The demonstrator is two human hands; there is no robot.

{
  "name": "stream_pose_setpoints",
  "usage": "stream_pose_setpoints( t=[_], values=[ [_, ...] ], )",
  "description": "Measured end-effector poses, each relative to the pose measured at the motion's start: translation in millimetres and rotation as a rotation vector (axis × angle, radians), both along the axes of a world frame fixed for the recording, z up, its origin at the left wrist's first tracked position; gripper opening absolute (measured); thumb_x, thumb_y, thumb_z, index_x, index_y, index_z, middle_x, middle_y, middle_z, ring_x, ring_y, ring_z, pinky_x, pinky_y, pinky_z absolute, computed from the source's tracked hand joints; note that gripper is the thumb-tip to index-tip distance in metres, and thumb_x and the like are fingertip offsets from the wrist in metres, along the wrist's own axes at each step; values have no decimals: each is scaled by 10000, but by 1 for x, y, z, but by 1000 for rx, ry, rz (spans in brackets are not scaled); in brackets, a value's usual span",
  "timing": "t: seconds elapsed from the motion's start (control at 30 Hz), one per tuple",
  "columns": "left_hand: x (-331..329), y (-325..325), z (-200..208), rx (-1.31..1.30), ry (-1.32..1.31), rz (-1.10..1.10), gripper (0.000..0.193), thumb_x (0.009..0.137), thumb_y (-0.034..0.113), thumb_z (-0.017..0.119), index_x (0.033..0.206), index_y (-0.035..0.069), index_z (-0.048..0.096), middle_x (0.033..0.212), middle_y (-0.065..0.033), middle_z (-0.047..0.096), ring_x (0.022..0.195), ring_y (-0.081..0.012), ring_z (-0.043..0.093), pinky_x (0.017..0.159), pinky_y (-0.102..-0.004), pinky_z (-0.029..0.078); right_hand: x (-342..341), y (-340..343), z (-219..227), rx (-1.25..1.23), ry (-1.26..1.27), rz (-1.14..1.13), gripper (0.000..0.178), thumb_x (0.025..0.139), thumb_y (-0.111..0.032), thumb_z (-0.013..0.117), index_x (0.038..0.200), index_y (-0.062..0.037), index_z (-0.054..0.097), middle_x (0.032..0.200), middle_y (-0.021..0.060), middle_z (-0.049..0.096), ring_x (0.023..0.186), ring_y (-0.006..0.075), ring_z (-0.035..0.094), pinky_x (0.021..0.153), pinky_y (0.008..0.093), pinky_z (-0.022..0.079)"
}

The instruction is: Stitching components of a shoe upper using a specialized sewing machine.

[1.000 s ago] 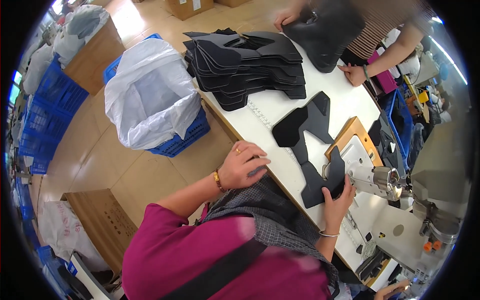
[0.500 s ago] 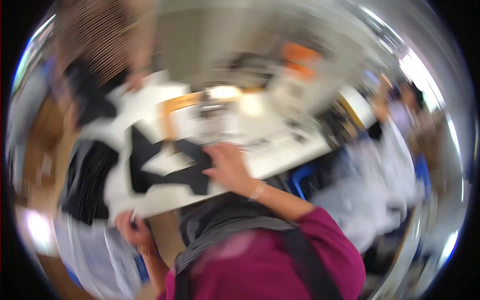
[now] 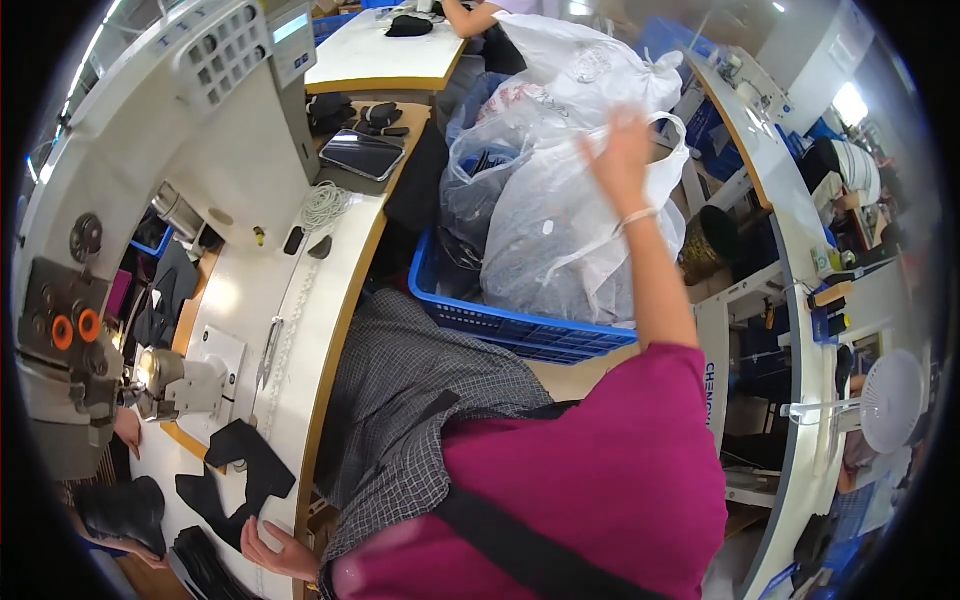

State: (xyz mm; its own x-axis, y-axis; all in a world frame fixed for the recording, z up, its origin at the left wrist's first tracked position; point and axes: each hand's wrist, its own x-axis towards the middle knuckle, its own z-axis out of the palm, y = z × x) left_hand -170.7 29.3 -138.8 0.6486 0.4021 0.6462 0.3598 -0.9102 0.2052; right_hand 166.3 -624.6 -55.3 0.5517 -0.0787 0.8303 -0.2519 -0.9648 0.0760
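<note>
My left hand [image 3: 278,550] rests at the near edge of the white sewing table, fingers stretched and apart, beside the lower end of a black cut piece of material [image 3: 262,465]. That angular piece lies flat near the sewing machine's lit head [image 3: 158,370]. My right hand [image 3: 622,165] reaches out over a bulging white plastic bag [image 3: 560,230]; motion blurs the fingertips, but the thumb stands apart and nothing shows in the hand. The bag sits in a blue plastic crate [image 3: 520,338] with other filled bags.
On the table are scissors [image 3: 268,350], a coil of white cord [image 3: 326,205] and a phone [image 3: 362,154]. At lower left, another person's hand [image 3: 145,550] is by a black piece [image 3: 122,508]. A white fan [image 3: 892,400] stands at the right, near another workbench [image 3: 795,300].
My view has swung right, from the table to the bags. My right hand has left the black piece on the table and moved over the white bag. My left hand is now at the table edge.
</note>
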Motion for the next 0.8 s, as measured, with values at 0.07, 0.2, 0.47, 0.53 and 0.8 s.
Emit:
stream_pose_setpoints(
  t=[0.07, 0.2, 0.47, 0.53, 0.8],
  values=[
    [23, -16, 14, 62, -103, -182, 195, 934, 42, 634, 1112, -20, 682, 1130, -147, 636, 1098, -320, 578, 971, -443, 452, 12, -90, 11, 117, -117, -325, 1074, 741, -658, 762, 1492, 1, 368, 1479, 353, 353, 1314, 492, 429, 1113, 640, 265],
    [83, -84, 38, -204, -123, -629, 332, 861, -3, 584, 1187, -57, 621, 1157, -203, 607, 1092, -366, 574, 992, -469, 438, 18, -125, -11, 1118, 847, 366, 532, 924, -507, 647, 1096, -6, 694, 1036, 120, 731, 901, 143, 610, 845, 367, 504],
    [261, -300, 54, -220, 633, -1817, 475, 896, 231, 664, 1336, 70, 592, 1314, -176, 612, 1290, -330, 539, 1105, -482, 394, -64, 234, -255, 583, 1260, 1117, 366, 956, -303, 540, 1103, -9, 702, 1111, 214, 707, 1065, 388, 665, 954, 491, 497],
    [292, -323, 4, -274, 929, -1673, 470, 961, 280, 593, 1373, 55, 566, 1354, -205, 590, 1308, -332, 528, 1131, -472, 371, -68, 237, -219, 639, 1236, 1182, 337, 939, -282, 554, 1066, -9, 704, 1085, 226, 705, 1041, 394, 672, 931, 493, 507],
    [343, -315, -67, 478, 1094, -1089, 486, 840, 549, 676, 1184, 213, 741, 1555, -282, 342, 1478, -456, 234, 1142, -743, 66, -91, -36, -174, 49, 1426, 203, 262, 893, -317, 650, 869, -79, 757, 899, 164, 735, 919, 342, 704, 761, 488, 556]
  ],
)
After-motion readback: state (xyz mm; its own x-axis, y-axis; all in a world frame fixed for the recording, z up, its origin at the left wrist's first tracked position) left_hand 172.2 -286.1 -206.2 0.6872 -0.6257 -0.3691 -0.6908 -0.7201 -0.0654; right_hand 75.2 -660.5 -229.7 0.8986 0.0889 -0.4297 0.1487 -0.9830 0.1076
